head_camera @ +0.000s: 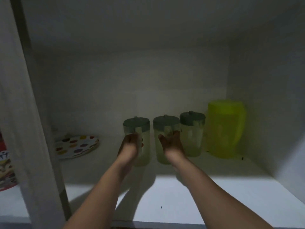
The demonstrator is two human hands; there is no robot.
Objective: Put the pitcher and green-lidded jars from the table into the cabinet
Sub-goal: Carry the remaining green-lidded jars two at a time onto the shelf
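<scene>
Three jars and the pitcher (225,129) stand in a row on the cabinet shelf (214,187), pitcher at the right end. The left hand (131,144) grips the left jar (137,139) and the right hand (171,144) grips the middle jar (165,139); the third jar (192,134) stands free. Judging by this, only letting go is left; the desk is out of view.
</scene>
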